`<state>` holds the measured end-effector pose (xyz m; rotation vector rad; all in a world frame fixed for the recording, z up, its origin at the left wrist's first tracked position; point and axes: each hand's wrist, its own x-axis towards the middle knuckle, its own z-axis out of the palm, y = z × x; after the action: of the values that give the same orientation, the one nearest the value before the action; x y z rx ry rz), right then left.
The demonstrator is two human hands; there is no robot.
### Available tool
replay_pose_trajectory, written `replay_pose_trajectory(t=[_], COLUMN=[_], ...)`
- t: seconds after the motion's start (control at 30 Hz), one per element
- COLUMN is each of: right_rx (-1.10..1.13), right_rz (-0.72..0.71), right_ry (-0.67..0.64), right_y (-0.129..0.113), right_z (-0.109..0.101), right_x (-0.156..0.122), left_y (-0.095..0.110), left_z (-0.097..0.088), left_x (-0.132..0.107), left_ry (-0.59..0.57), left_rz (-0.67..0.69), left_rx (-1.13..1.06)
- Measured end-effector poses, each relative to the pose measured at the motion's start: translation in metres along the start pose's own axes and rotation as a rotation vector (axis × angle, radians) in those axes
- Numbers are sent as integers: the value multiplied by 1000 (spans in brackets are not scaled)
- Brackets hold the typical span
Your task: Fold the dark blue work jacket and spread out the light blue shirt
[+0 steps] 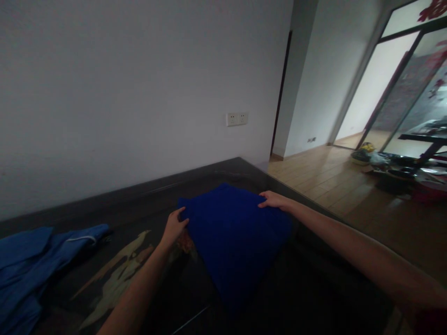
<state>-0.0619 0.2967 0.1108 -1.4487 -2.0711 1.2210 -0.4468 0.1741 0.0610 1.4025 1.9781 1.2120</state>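
A plain royal-blue cloth (237, 237) is spread between my hands over a dark surface, its lower end narrowing toward me. My left hand (175, 227) pinches its left edge between thumb and fingers. At the upper right edge, my right hand (274, 200) grips the cloth in the same way. Whether the cloth is a garment I cannot tell. Left of my left forearm, a lighter blue garment (31, 260) with a white cord (82, 239) lies crumpled on the same surface.
The dark glossy tabletop (157, 190) carries a pale bird-like picture (122, 272) and meets a white wall (139, 93) with a double socket (237, 119). Beyond its right edge lies a wood floor (314, 172). Assorted items (401, 167) stand by glass doors at far right.
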Motion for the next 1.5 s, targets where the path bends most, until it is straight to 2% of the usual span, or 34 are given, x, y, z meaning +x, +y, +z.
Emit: replay_pose_trajectory(t=[0.1, 0.37, 0.53, 0.7, 0.83, 1.03, 1.2, 1.3, 1.37, 1.43, 1.5], right_rx=[-26, -77, -100, -170, -247, -362, -503, -605, -675, -736, -778], right_rz=[25, 120, 167, 199, 209, 198, 164, 131, 104, 62, -4], right_ry=[55, 205, 293, 424, 510, 536, 541, 572, 601, 621, 613], right_y=[16, 64, 87, 107, 119, 125, 119, 111, 102, 90, 77], right_z=[-23, -79, -99, -113, -120, -117, -112, -107, -100, -90, -77], right_x=[14, 28, 28, 34, 43, 52, 47, 41, 38, 37, 39], left_y=[18, 67, 86, 93, 94, 88, 90, 103, 118, 134, 146], left_z=[31, 108, 141, 165, 177, 186, 183, 178, 175, 176, 180], left_x=[19, 52, 62, 76, 89, 98, 94, 85, 69, 41, 5], left_ry=[4, -67, -119, -182, -206, -212, -208, -174, -129, -127, -227], left_rz=[23, -36, 9, 75, 120, 118, 106, 91, 174, 376, 620], left_rx=[169, 356, 454, 522, 558, 593, 610, 617, 617, 600, 552])
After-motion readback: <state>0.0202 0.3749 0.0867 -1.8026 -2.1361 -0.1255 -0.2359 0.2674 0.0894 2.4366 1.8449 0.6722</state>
